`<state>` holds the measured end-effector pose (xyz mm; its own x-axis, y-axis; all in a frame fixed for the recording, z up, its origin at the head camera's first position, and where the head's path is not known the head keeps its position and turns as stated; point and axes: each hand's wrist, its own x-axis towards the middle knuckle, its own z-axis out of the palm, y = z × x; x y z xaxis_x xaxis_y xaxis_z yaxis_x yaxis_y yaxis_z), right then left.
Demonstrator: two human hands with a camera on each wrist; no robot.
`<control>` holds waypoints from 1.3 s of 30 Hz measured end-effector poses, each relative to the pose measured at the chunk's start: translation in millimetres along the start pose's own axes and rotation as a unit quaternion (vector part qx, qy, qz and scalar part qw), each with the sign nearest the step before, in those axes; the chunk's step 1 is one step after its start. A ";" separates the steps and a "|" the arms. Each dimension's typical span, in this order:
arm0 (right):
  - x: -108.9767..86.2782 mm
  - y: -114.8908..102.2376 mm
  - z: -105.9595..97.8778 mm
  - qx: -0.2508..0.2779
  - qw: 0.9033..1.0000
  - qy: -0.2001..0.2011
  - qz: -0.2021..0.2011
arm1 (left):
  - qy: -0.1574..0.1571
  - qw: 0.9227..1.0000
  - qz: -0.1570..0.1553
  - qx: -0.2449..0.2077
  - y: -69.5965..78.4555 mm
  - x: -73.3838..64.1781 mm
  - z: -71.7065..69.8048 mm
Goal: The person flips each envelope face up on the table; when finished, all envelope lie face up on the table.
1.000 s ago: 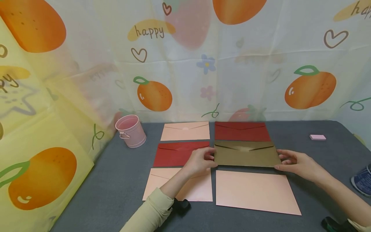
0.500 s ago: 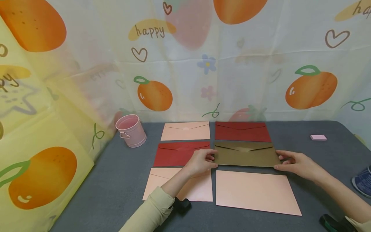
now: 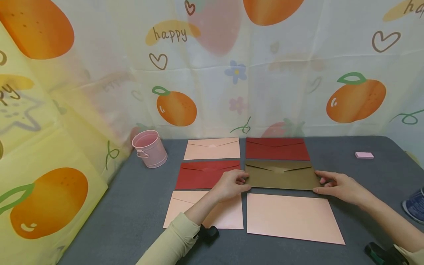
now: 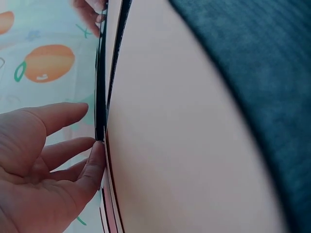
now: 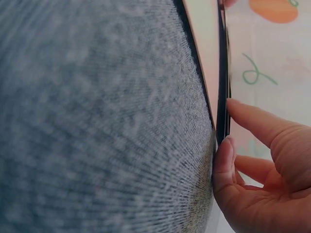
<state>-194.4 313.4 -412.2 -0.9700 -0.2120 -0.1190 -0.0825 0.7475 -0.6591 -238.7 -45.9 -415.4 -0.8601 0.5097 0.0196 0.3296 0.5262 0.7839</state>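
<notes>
An olive-brown envelope (image 3: 281, 177), flap side up, lies level in the right-hand column of envelopes. My left hand (image 3: 230, 186) grips its left end, and my right hand (image 3: 342, 188) grips its right end, thumb at the near corner. In the left wrist view the thumb and fingers of the left hand (image 4: 58, 165) meet at the envelope's thin dark edge. The right wrist view has the right hand (image 5: 272, 160) with thumb and index finger at the opposite end. Behind the olive envelope is a dark red envelope (image 3: 276, 149); in front lies a pale pink one (image 3: 293, 218).
On the left are a pale pink envelope (image 3: 212, 149), a red envelope (image 3: 198, 175) and another pink envelope (image 3: 185, 211), partly under the left forearm. A pink bucket (image 3: 150, 149) stands far left. A small pink block (image 3: 364, 155) and a blue object (image 3: 414, 206) are at right.
</notes>
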 end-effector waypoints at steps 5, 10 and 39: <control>0.8 -0.2 -0.2 -0.009 1.000 0.000 -0.005 | -0.009 1.000 0.000 0.017 3.4 -1.3 -1.1; -0.4 -0.3 -0.3 -0.011 1.000 0.000 -0.012 | -0.027 0.998 -0.003 0.048 7.6 -2.3 -0.3; -43.7 -15.3 15.3 -0.091 0.983 0.080 -0.141 | -0.125 0.982 0.111 0.089 20.8 -52.2 -4.5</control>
<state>-147.2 301.6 -408.3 -0.9254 -0.3350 0.1771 -0.3777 0.7773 -0.5032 -188.7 -64.6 -397.4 -0.6449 0.7643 0.0079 0.5798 0.4824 0.6566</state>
